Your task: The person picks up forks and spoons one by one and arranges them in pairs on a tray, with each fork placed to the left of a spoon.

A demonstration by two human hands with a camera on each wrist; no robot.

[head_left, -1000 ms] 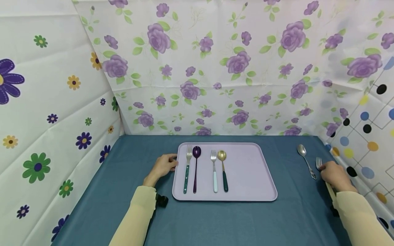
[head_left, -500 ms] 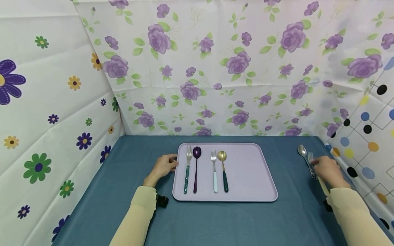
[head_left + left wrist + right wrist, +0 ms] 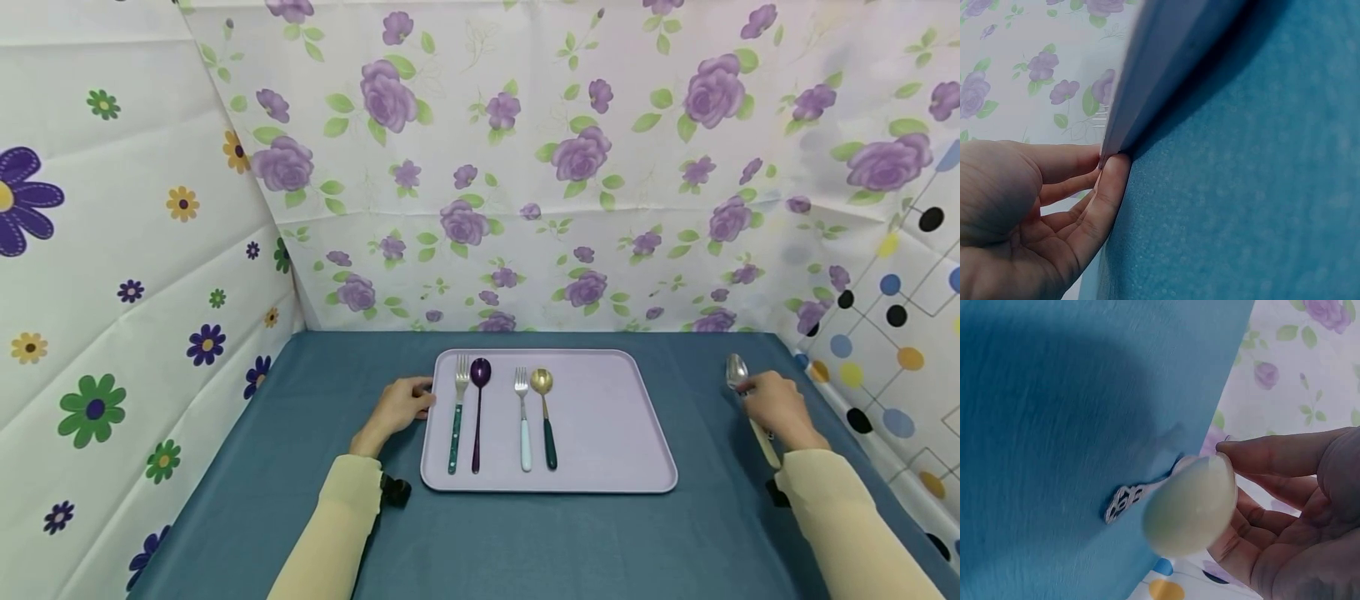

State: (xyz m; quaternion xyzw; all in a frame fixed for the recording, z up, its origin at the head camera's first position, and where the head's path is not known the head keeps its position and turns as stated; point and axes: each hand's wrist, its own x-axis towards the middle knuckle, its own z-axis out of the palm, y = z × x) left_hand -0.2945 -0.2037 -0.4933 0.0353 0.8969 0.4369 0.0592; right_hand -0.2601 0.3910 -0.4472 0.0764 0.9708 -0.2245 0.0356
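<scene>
My right hand (image 3: 780, 410) pinches a fork by its cream handle (image 3: 765, 444) above the right side of the table; its tines are hidden in the head view. Just beyond the hand, a silver spoon (image 3: 737, 368) lies on the cloth. In the right wrist view, its ornate openwork handle (image 3: 1127, 501) shows behind the rounded end of the fork's handle (image 3: 1188, 509). On the other side, my left hand (image 3: 399, 408) grips the left rim of a pale lilac tray (image 3: 607, 417), and the left wrist view shows its fingertips pinching the tray's edge (image 3: 1141, 87).
On the tray lie a green-handled fork (image 3: 455, 417), a purple spoon (image 3: 477, 400), a fork with a mint handle (image 3: 524, 425) and a gold spoon with a dark green handle (image 3: 548, 421). Blue-green cloth (image 3: 570, 542) covers the table, with patterned sheets (image 3: 465, 125) around it.
My right hand has moved left with the fork, from the table's right edge to over the silver spoon, whose handle it now mostly covers. The left hand and tray stay put.
</scene>
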